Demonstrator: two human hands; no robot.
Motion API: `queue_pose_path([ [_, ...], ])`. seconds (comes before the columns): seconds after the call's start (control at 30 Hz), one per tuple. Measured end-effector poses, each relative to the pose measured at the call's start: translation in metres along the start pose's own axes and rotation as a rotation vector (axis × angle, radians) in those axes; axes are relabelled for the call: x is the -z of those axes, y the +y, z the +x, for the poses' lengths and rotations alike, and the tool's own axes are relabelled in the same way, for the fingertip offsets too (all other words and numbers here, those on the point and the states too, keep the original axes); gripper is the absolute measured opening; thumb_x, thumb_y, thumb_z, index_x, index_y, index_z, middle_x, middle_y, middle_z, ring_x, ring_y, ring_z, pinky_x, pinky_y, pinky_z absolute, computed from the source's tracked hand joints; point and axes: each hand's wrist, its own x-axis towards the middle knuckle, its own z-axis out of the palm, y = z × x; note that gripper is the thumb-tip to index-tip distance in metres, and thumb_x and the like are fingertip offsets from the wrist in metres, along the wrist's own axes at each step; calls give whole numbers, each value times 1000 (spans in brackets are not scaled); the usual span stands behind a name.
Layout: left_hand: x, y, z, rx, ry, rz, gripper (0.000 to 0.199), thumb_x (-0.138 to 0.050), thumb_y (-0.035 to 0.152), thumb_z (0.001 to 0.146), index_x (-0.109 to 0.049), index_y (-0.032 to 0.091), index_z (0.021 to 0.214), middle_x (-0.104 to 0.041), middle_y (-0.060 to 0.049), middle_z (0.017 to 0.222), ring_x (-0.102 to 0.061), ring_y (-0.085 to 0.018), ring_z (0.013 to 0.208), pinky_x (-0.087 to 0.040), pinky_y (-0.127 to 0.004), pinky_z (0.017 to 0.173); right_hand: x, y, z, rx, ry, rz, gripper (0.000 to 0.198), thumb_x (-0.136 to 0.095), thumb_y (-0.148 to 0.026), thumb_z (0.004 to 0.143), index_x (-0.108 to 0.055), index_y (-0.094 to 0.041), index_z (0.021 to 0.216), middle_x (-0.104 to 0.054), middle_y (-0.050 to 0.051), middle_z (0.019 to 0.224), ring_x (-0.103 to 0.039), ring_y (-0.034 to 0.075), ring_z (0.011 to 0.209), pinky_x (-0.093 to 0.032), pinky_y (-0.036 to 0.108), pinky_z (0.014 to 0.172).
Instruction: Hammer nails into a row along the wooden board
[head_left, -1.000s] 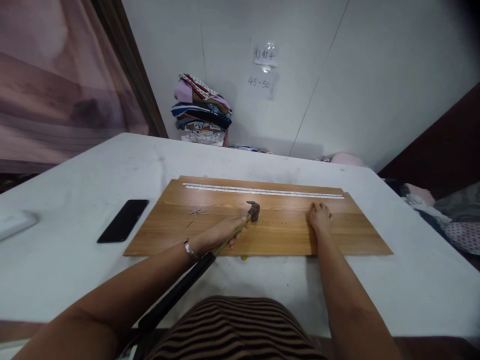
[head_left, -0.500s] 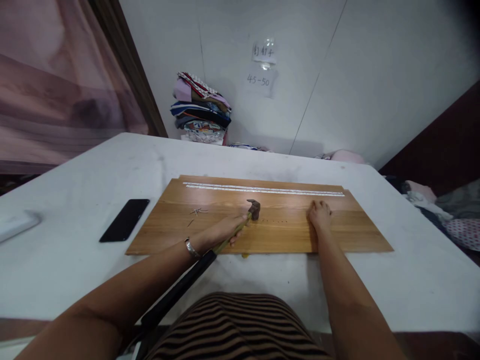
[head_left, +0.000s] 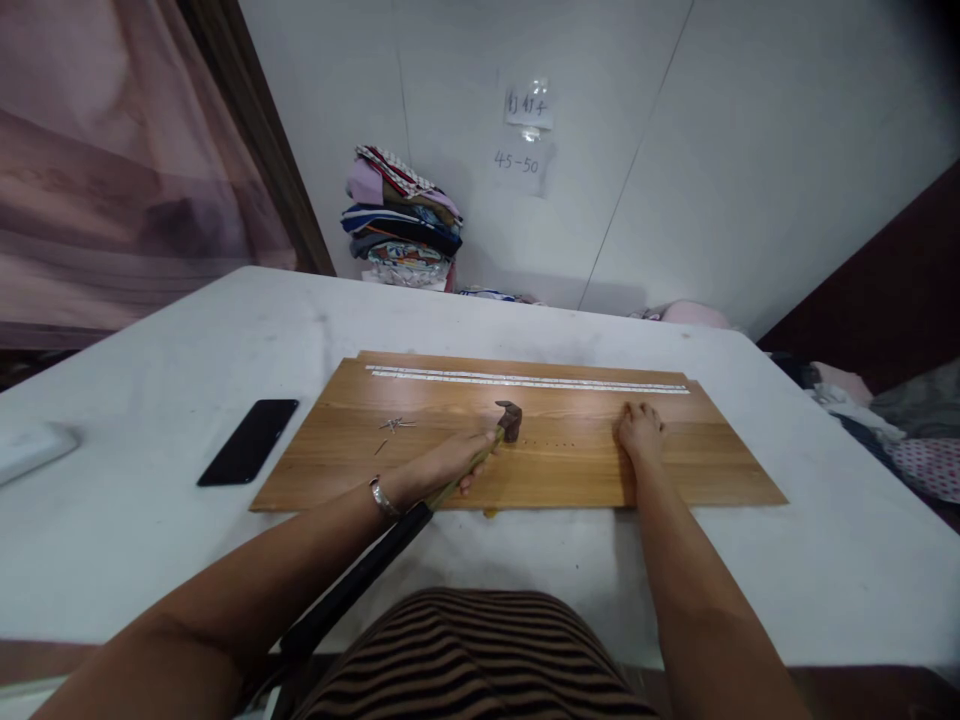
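Observation:
My left hand (head_left: 454, 460) is wrapped round the shaft of a claw hammer (head_left: 511, 422), close below its head. The black grip of the hammer runs back under my forearm toward my body. Beneath it lies a wooden board (head_left: 577, 478). Just right of the hammer head, a short row of small dark nail heads or holes (head_left: 549, 443) dots the board; which they are I cannot tell. My right hand (head_left: 641, 432) rests on the board farther right, fingers slightly bent and a little apart, holding nothing visible. Several loose nails (head_left: 396, 424) lie left of the hammer.
Two white marked strips (head_left: 525, 381) run along the board's far side. A black phone (head_left: 249, 442) lies left of the board on the white table (head_left: 150, 560). Folded clothes (head_left: 403, 220) are stacked at the wall behind. A white object (head_left: 34, 448) sits at the far left.
Almost nothing differs. The hammer head sits very slightly farther right and lower; both hands keep their places.

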Motion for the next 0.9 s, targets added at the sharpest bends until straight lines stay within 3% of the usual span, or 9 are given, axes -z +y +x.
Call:
queue_pose_path([
  [0.23, 2, 0, -1, -49, -16, -15, 54, -49, 71, 96, -61, 18, 101, -49, 2, 67, -41, -11, 52, -35, -26, 49, -1, 1, 0, 10, 4, -12, 48, -31, -23, 103, -66, -22, 136, -60, 16, 138, -49, 29, 135, -37, 48, 111],
  [0.47, -2, 3, -3, 16, 34, 16, 51, -47, 66, 98, -60, 17, 98, -50, 2, 69, -41, -11, 51, -36, -28, 51, 1, 1, 1, -6, -26, -25, 49, -30, -23, 104, -66, -22, 137, -59, 15, 140, -47, 27, 137, -37, 46, 112],
  [0.7, 3, 1, 2, -66, -11, 22, 54, -47, 70, 97, -60, 18, 100, -49, 2, 67, -40, -11, 52, -33, -26, 49, 0, 0, 1, -2, 1, 4, 49, -30, -22, 103, -68, -23, 134, -61, 16, 138, -49, 29, 134, -37, 49, 111],
  [0.9, 0, -1, 0, -5, 13, 23, 53, -47, 70, 97, -60, 18, 97, -50, 2, 67, -41, -12, 52, -37, -27, 50, 1, -1, 0, -1, 3, 11, 48, -32, -22, 102, -67, -23, 135, -61, 15, 138, -49, 29, 134, -37, 50, 111],
])
